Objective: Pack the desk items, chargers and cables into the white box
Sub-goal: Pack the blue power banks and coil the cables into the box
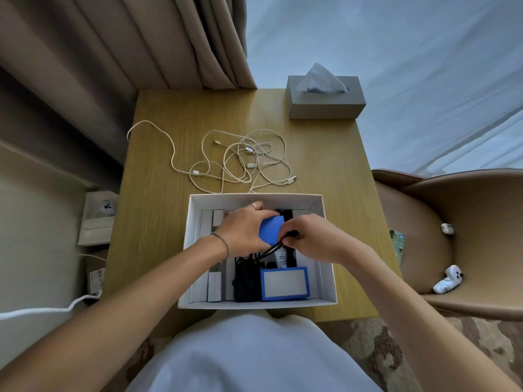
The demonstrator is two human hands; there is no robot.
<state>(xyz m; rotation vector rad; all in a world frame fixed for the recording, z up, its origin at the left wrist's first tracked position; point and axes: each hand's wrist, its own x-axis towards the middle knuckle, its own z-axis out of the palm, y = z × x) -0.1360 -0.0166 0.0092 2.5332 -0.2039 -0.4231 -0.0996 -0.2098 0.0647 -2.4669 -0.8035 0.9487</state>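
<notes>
Near edge of bench: white box sits open, already partly filled. Near wall holds a blue-framed card beside a black charger brick; white slim boxes line the left side.

Mid-box: left hand curled around a blue item, held just above the contents. Right hand pinches a black cable that runs down toward the charger brick. A white tube lies under the cable.

Risk (judgement): the cable looks taut-ish between pinch and brick; lifting or tucking it could drag the brick or tip the blue-framed card. Blue item may not seat flat over the tube.

Beyond the box: tangle of white cables not yet packed, one strand touching the box's far wall. Pulling one end will likely drag the whole knot; one loop hangs past the left bench edge and could slip off.

Far right corner: grey tissue box.
</notes>
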